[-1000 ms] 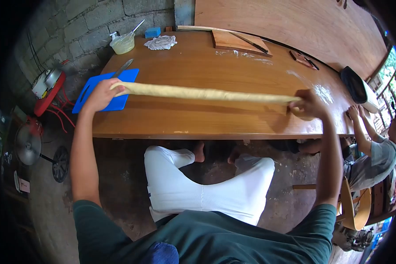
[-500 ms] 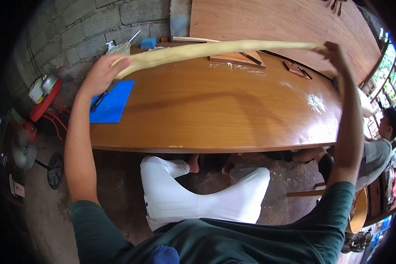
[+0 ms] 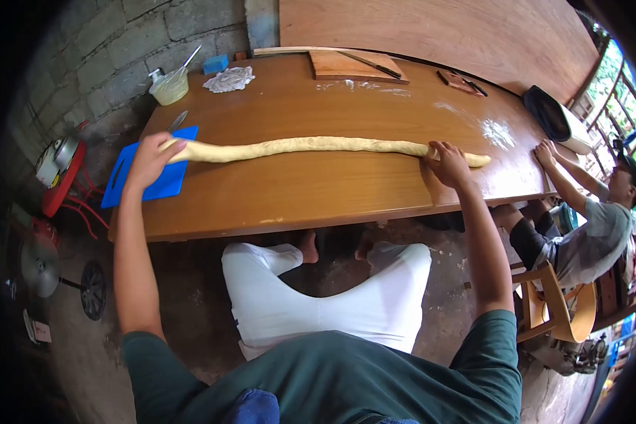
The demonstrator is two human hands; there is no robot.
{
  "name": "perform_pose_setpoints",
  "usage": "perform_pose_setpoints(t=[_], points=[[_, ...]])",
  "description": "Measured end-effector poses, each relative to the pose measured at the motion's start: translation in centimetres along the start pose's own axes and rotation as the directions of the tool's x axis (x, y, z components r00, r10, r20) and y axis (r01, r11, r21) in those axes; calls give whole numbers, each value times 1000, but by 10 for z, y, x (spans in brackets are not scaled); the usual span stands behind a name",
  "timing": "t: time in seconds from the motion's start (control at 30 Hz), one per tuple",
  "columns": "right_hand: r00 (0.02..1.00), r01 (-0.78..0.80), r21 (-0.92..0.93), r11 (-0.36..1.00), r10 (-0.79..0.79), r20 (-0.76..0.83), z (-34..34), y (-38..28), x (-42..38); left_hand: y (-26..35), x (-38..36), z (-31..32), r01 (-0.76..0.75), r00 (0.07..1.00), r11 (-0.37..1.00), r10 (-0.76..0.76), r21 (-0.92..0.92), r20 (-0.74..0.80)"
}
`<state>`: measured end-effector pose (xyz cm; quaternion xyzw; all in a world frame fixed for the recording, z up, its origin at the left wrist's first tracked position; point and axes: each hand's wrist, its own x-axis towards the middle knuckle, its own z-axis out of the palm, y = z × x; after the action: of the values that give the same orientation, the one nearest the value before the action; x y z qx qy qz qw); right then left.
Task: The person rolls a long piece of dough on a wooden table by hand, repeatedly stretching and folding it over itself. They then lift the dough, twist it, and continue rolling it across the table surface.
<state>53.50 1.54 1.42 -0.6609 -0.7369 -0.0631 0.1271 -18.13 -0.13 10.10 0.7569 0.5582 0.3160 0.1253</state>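
A long pale-yellow rope of dough point(image 3: 311, 145) stretches across the wooden table point(image 3: 318, 191). Its left end is gripped in my left hand point(image 3: 150, 159), over a blue cutting board point(image 3: 166, 184). My right hand point(image 3: 449, 162) is closed around the rope near its other end, and a short tail sticks out to the right of the fingers. A knife point(image 3: 178, 121) lies at the back of the blue board, its handle hidden behind my left hand and the dough.
Along the back stand a bowl with a whisk point(image 3: 169, 87), a blue block point(image 3: 215, 65), a crumpled white cloth or plastic point(image 3: 230, 80) and a wooden board point(image 3: 353, 68) with a long knife. White flour point(image 3: 498, 133) dusts the right side. Another person point(image 3: 593, 219) sits at the right edge, hands on the table.
Both hands have come down with the dough rope, from raised in the air to table level. My right hand has moved left along it, and the rope's right end now shows past my fingers.
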Motion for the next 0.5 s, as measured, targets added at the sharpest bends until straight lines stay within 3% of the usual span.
perform_pose_setpoints(t=[0.07, 0.2, 0.27, 0.33, 0.37, 0.4, 0.43, 0.5], points=[[997, 76, -62, 995, -77, -26, -18, -27, 3, 60, 4, 1, -115, 993, 993, 114, -17, -31], [918, 394, 342, 853, -352, -181, -98, -171, 6, 173, 16, 7, -166, 985, 986, 167, -28, 44], [852, 519, 538, 664, -455, -260, -121, -233, 4, 221, 26, 12, -318, 945, 947, 321, -46, 61], [793, 564, 771, 296, -455, -406, -126, -281, 2, 260, 32, 14, -491, 871, 871, 491, -29, 20], [790, 569, 767, 296, -457, -409, -133, -283, -1, 272, 32, 9, -493, 870, 870, 493, -26, 16], [834, 351, 902, 252, -522, -179, -140, -286, -5, 281, 32, 2, -472, 881, 882, 472, -8, 39], [806, 99, 969, 226, -589, 55, -142, -289, -8, 284, 31, -3, -448, 892, 894, 446, 11, 67], [784, -17, 928, 373, -570, 244, -112, -261, -1, 250, 36, -15, -369, 929, 927, 366, 67, 59]])
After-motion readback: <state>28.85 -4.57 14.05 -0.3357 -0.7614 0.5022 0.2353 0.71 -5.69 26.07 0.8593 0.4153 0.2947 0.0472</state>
